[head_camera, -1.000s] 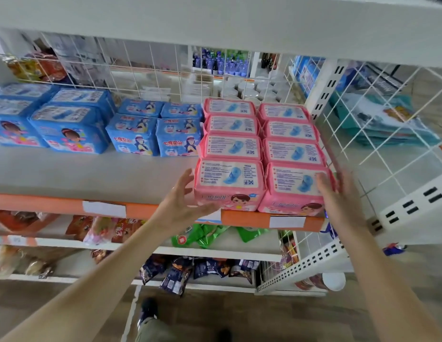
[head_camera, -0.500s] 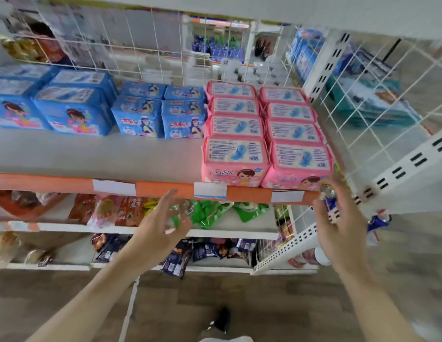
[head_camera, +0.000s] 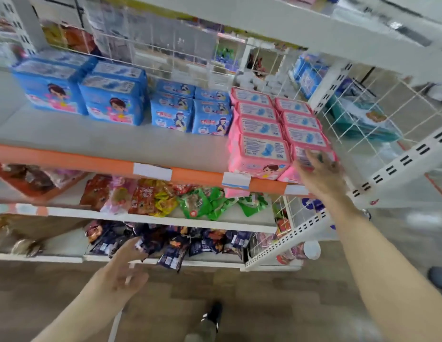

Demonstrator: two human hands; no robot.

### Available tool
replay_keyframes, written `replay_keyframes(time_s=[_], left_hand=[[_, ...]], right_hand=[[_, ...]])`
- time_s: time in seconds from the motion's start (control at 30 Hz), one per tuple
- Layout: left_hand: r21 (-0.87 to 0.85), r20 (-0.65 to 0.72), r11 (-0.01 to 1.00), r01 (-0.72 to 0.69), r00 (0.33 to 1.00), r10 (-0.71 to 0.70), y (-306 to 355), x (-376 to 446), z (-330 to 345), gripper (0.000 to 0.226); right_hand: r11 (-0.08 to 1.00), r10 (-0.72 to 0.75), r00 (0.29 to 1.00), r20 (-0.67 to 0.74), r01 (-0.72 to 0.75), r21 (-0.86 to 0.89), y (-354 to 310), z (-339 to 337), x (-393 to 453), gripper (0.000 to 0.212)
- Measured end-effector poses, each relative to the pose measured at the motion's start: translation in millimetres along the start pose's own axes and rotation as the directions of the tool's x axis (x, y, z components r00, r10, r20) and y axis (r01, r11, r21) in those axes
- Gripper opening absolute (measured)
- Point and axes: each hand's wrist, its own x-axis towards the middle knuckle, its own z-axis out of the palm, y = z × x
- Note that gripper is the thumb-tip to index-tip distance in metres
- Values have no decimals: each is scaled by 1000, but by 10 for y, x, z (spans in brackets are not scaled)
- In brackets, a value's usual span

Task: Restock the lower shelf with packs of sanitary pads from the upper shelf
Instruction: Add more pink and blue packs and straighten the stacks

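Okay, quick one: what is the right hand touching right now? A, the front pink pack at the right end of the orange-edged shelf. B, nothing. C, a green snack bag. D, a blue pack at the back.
A: the right hand lies over the front right pink pack at the shelf's edge, fingers spread on its top.

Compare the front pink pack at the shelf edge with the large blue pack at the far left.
The pink pack is pink and sits at the orange front edge; the large blue pack is blue and sits further back. The pink one heads a row of four packs, beside the right hand; the blue one has fewer packs behind it and no hand near. Both stand upright and show a cartoon girl on the front.
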Motion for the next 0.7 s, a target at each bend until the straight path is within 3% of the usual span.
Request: replay_keyframes(time_s=[0.1, 0.17, 0.3, 0.43, 0.53, 0.7], left_hand=[[118, 2, 992, -43, 999, 43, 402, -147, -40, 76], [284, 29, 946, -160, 987, 158, 718, -135, -76, 77], [585, 42, 723, -368, 904, 426, 1382, 14, -171, 76], [645, 105, 551, -530, 775, 623, 1888, 87, -158, 70], [680, 141, 444, -584, 698, 702, 2103, 50, -92, 66], [720, 155, 350, -599, 630, 761, 2355, -28, 4, 71]], right_hand=[[994, 2, 999, 42, -7, 114, -12, -117, -93, 95], [981, -18, 999, -34, 24, 192, -117, -188, -309, 97], [989, -89, 990, -114, 102, 111, -475, -236, -955, 85], [959, -148, 966, -211, 192, 210, -671, -329, -1476, 79], [954, -183, 945, -272, 237, 182, -740, -487, -1721, 77], [920, -259, 899, -353, 341, 194, -762, -789, -1926, 68]])
